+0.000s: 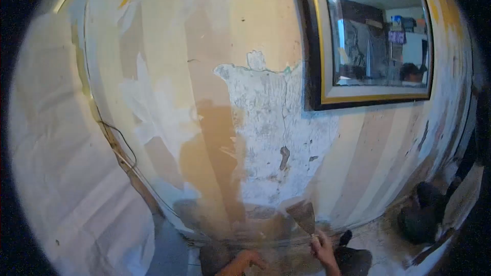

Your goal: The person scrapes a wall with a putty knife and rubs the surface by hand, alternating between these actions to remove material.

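Observation:
My right hand (pixel 322 248), low in front of the wall, is closed around the handle of a scraper (pixel 303 216). Its wide, flat blade points up and left, overlapping the lower edge of the bare patch in this view. My left hand (pixel 248 259) is at the bottom, left of the scraper, with loosely bent fingers and nothing visible in them. Ahead stands the wall (pixel 215 138), striped in beige and cream. At its middle a large whitish patch (pixel 266 122) shows where the covering has come off, with ragged edges and a few dark gouges.
A framed mirror (pixel 316 46) hangs at the upper right, beside the patch. A pale sheet (pixel 76 148) covers the left side. A thin dark cable (pixel 125 140) runs down the wall near it. A dark object (pixel 422 214) lies on the floor at the right.

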`<state>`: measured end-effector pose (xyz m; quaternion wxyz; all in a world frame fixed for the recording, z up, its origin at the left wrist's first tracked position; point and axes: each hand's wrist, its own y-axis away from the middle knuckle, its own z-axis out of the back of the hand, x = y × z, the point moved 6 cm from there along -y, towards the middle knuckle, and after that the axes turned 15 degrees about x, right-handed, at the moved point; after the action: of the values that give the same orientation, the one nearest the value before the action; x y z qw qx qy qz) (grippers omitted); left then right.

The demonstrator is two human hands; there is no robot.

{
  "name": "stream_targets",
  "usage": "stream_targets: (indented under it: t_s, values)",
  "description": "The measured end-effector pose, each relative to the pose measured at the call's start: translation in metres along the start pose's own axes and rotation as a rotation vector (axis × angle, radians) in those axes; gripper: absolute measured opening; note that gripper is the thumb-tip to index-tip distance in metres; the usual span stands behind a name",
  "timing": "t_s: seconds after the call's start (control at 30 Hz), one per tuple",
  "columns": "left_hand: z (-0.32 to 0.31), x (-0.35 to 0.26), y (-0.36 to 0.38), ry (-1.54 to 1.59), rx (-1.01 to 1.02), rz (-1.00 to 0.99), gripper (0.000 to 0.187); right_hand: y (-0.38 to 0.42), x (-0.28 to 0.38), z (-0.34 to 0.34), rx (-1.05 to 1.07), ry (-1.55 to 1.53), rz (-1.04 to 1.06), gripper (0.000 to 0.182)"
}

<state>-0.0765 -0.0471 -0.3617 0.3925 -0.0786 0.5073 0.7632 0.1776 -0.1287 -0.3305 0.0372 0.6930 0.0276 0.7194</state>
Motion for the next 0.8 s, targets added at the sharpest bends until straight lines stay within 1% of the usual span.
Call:
stream_targets:
  t_s: [0.03,0.07,0.1,0.13,0.17,0.2,0.23,0.27,0.33,0.4,0.43,0.47,0.53,0.6,0.63,0.67,0.73,0.77,0.8]
  values:
    - [0.0,-0.007,0.009,0.015,0.029,0.029,0.051,0.015,0.018,-0.007,-0.005,0.032,-0.016,0.053]
    - [0.007,-0.01,0.016,0.022,-0.004,0.019,0.051,0.026,0.037,-0.017,0.01,-0.166,0.049,0.056]
    - [0.03,-0.015,0.02,0.014,-0.15,-0.097,0.047,0.026,0.054,-0.025,0.028,-0.374,0.124,0.059]
    - [0.052,-0.019,0.026,-0.011,-0.295,-0.209,0.042,0.019,0.07,-0.029,0.031,-0.362,0.128,0.059]
    - [0.075,-0.016,0.028,-0.158,-0.587,-0.282,0.041,0.016,0.089,-0.033,0.05,-0.313,0.185,0.06]
    - [0.106,-0.039,0.067,-0.21,-0.855,-0.359,0.039,0.013,0.108,-0.036,0.067,-0.266,0.239,0.062]
    - [0.133,-0.067,0.105,-0.132,-0.836,-0.43,0.042,0.003,0.13,-0.038,0.044,-0.235,0.242,0.062]
    - [0.153,-0.096,0.143,-0.279,-1.105,-0.499,0.037,-0.002,0.163,-0.042,0.078,-0.211,0.322,0.061]
    - [0.185,-0.167,0.227,-0.538,-1.469,-0.65,0.045,-0.009,0.251,-0.06,0.121,-0.124,0.477,0.06]
    - [0.209,-0.207,0.269,-0.893,-1.67,-0.648,0.045,-0.016,0.317,-0.068,0.108,-0.007,0.618,0.059]
    - [0.221,-0.227,0.284,-1.031,-1.719,-0.604,0.045,-0.02,0.345,-0.07,0.09,0.045,0.686,0.059]
    - [0.235,-0.242,0.295,-1.17,-1.764,-0.555,0.044,-0.027,0.367,-0.071,0.097,0.067,0.71,0.059]
    - [0.269,-0.258,0.306,-1.327,-1.816,-0.519,0.051,-0.04,0.399,-0.07,0.108,0.098,0.732,0.059]
    - [0.292,-0.269,0.318,-1.333,-1.833,-0.534,0.05,-0.046,0.427,-0.069,0.073,0.187,0.818,0.056]
    - [0.3,-0.274,0.323,-1.356,-1.838,-0.548,0.05,-0.045,0.436,-0.071,0.035,0.146,0.822,0.046]
    - [0.307,-0.277,0.328,-1.354,-1.843,-0.555,0.05,-0.046,0.442,-0.069,0.031,0.153,0.824,0.046]
    - [0.32,-0.28,0.333,-1.339,-1.807,-0.569,0.044,-0.049,0.449,-0.067,0.091,0.227,0.787,0.032]
    - [0.322,-0.282,0.334,-1.324,-1.804,-0.657,0.038,-0.051,0.452,-0.068,0.157,0.232,0.774,0.024]
    - [0.326,-0.283,0.329,-1.323,-1.808,-0.663,0.038,-0.051,0.451,-0.067,0.154,0.237,0.774,0.024]
